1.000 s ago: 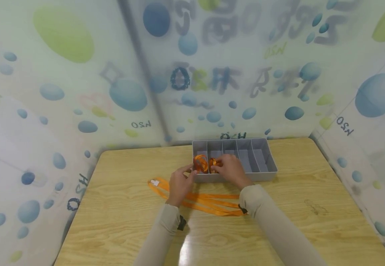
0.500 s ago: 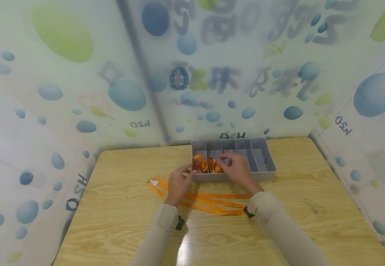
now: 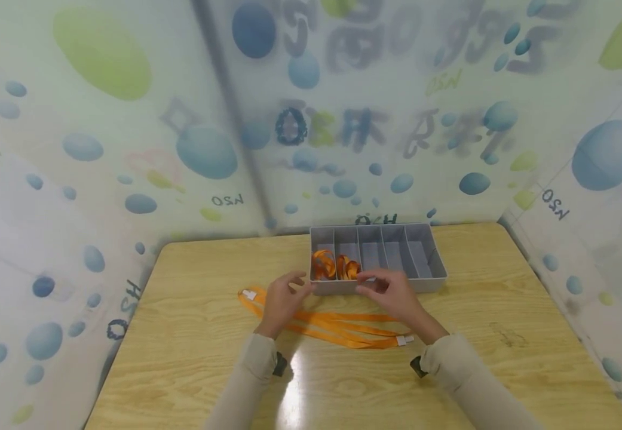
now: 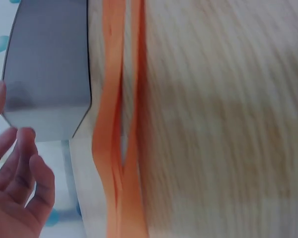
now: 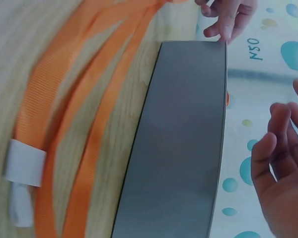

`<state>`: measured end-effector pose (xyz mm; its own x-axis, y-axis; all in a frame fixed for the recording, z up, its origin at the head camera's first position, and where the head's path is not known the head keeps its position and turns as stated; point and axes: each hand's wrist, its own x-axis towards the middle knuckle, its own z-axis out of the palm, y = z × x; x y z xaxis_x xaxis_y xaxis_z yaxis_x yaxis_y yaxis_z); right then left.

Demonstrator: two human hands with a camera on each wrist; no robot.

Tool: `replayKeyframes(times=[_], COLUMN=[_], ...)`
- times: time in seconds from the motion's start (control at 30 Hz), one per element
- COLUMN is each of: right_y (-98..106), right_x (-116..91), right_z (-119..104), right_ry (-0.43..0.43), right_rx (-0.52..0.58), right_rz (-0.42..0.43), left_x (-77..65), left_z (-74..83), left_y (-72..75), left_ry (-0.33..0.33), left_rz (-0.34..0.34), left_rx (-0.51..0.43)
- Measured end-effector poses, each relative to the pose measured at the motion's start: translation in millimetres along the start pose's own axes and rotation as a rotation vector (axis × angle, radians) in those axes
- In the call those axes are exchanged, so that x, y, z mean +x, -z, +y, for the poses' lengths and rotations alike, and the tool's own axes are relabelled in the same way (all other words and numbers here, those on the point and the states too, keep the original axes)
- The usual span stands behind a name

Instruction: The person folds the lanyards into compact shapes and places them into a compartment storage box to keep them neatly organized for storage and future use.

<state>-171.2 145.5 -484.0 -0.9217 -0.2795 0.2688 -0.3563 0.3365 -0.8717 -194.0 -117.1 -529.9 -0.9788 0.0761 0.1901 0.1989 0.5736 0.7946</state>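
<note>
My left hand (image 3: 281, 301) hovers by the front left corner of a grey divided box (image 3: 375, 288), fingers loosely bent and holding nothing. In front of the box's near wall, my right hand (image 3: 394, 295) is also relaxed, with thumb and fingers apart. Two coiled orange lanyards lie in the box: one coil (image 3: 323, 264) in the leftmost compartment, another coil (image 3: 348, 268) in the compartment beside it. More orange lanyards (image 3: 337, 328) are stretched out flat on the table below both hands. Their white end piece (image 5: 25, 163) shows large in the right wrist view.
The wooden table (image 3: 181, 358) runs back to a wall (image 3: 311, 167) patterned with blue and green spots. The box stands close to that wall. Black wrist cameras are strapped under both sleeves.
My right hand has let go of the coil in the second compartment and drawn back toward me, out of the box. The left hand has moved slightly left and down from the box corner.
</note>
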Motion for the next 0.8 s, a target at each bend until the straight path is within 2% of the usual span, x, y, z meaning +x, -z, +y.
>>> replayKeyframes(times=[0.2,0.33,0.43,0.53,0.63,0.8], right_y=[-3,-3,-4,-8,-15,-32], right_x=[-11,-15,-19,-23,-27,-34], right_z=[2,-16,-29,-25,-19,11], right_ry=[-0.054,-0.055,-0.05,-0.06,-0.077,-0.04], right_rx=[0.01,0.016,0.026,0.04,0.054,0.052], right_rz=[-0.052,-0.082,-0.113,-0.147,-0.18,-0.219], left_x=[-5.9,-9.1,-11.6,-14.9,-18.0,-22.6], left_z=[-4.8,-6.6,-8.9,-10.7,-12.1,-11.1], left_y=[3.1,4.8,5.1,4.2,2.5,1.9], left_ry=[0.0,0.012,0.026,0.015,-0.033,-0.088], left_rz=[-0.128,-0.166,-0.235,-0.354,-0.459,-0.538], left_rx=[-0.006,-0.026,-0.04,-0.05,-0.057,-0.061])
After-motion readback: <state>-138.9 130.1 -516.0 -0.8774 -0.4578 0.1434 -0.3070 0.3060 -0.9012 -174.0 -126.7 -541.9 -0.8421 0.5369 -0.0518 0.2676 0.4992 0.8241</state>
